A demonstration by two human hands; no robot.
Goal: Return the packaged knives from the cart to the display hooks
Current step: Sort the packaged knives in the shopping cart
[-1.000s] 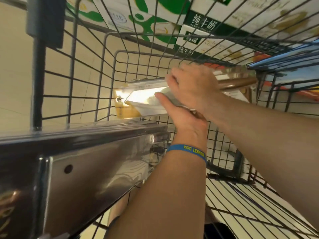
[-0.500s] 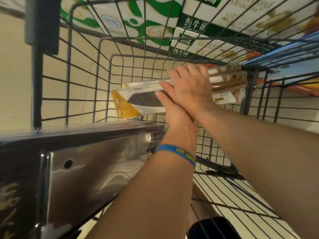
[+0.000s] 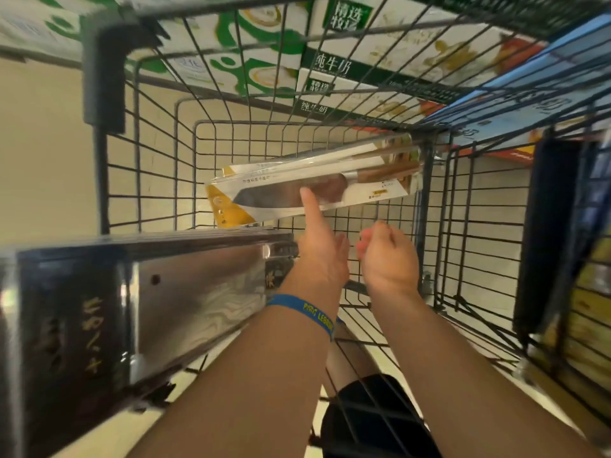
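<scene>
A packaged knife (image 3: 330,190) with a dark blade, wooden handle and yellow-white card leans against the far wall of the wire cart (image 3: 145,180). A second clear pack (image 3: 330,158) stands right behind it. My left hand (image 3: 319,256), with a blue wristband, has one straight digit touching the front of the pack; its other fingers stay below the pack. To its right, my right hand (image 3: 386,259) hangs a little below the pack, fingers curled, holding nothing. A large shiny cleaver-like blade (image 3: 172,309) with a hole lies close at the left.
Milk cartons (image 3: 330,71) with green print are stacked beyond the cart's far end. Blue boxes (image 3: 515,104) and more shelved goods line the right side. Pale floor tiles show through the cart's mesh.
Both hands have drawn back from the pack. The right hand came off its top and curled; the left now touches it with only one digit. The view tilted down.
</scene>
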